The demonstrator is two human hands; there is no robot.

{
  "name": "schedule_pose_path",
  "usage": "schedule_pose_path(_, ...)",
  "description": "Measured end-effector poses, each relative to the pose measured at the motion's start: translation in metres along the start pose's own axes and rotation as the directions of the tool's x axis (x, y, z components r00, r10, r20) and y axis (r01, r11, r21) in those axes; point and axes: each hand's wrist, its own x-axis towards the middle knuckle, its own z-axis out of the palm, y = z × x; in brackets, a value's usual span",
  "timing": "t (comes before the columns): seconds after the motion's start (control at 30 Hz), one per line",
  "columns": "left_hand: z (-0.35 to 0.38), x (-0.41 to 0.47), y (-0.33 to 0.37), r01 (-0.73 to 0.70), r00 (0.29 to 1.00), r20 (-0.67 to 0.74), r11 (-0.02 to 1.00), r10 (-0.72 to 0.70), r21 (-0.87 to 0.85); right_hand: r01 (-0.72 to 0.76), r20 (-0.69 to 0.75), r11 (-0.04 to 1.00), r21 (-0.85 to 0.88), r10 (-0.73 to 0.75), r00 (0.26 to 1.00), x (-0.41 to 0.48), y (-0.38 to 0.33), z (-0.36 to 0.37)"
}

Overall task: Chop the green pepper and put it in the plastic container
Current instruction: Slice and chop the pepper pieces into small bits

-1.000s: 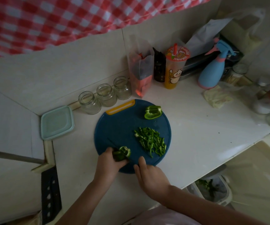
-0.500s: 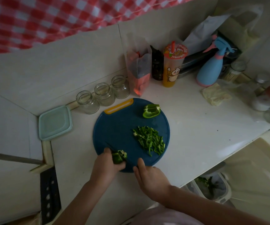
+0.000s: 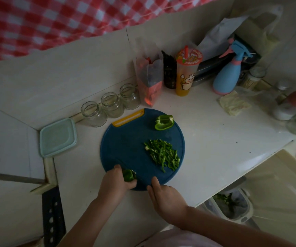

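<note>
- White tabletop point(image 3: 215, 139) is running along a pale tiled wall, and a red-and-white checked cloth point(image 3: 54, 20) is hanging across the upper left of the frame.
- A round blue cutting board point(image 3: 126, 145) with a yellow handle is lying at the centre of the frame.
- The left hand point(image 3: 116, 184) is reaching in from the bottom edge. Its grip is clamped on a green pepper piece point(image 3: 128, 176) at the board's lower left rim.
- The right hand point(image 3: 166, 195) is resting at the board's lower rim, just right of the left hand, with its back facing up. Whether its grip is holding anything cannot be told.
- A pile of chopped pepper strips point(image 3: 162, 155) is lying on the right half of the board.
- An uncut pepper chunk point(image 3: 164, 122) is sitting near the board's upper right rim, apart from the pile.
- The plastic container point(image 3: 57, 137), with a mint lid on it, is sitting left of the board in the tabletop's corner.
- Three clear glass jars point(image 3: 112, 105) are standing in a row against the wall, above the board.
- A drink cup point(image 3: 187, 73) with a red straw and a blue spray bottle point(image 3: 228, 75) are standing in the upper right.
- A clear tub point(image 3: 232, 205) holding green scraps is sitting below the tabletop's edge, lower right.
</note>
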Motion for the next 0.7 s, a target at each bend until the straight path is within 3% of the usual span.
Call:
schedule_pose_path(0.17, 0.002, 0.000, -0.007, -0.043, 0.996, 0.080, 0.998, 0.047, -0.048, -0.004, -0.005, 1.000, 0.014, 0.004, 1.000, 0.002, 0.000, 0.003)
schedule_pose_path(0.4, 0.013, -0.003, -0.008, -0.033, 0.999, -0.022, 0.995, 0.032, -0.089, 0.057, -0.013, 0.998, 0.029, -0.057, 0.998, -0.002, -0.004, 0.000)
schedule_pose_path(0.57, 0.014, -0.001, -0.009, -0.056, 0.998, 0.027, 0.996, 0.058, -0.064, 0.036, -0.019, 0.998, -0.054, -0.038, 0.999, -0.001, -0.004, -0.001)
schedule_pose_path(0.7, 0.015, -0.001, -0.008, -0.049, 0.998, 0.044, 0.997, 0.052, -0.059, -0.009, 0.008, 1.000, 0.029, 0.009, 1.000, -0.001, -0.006, 0.000)
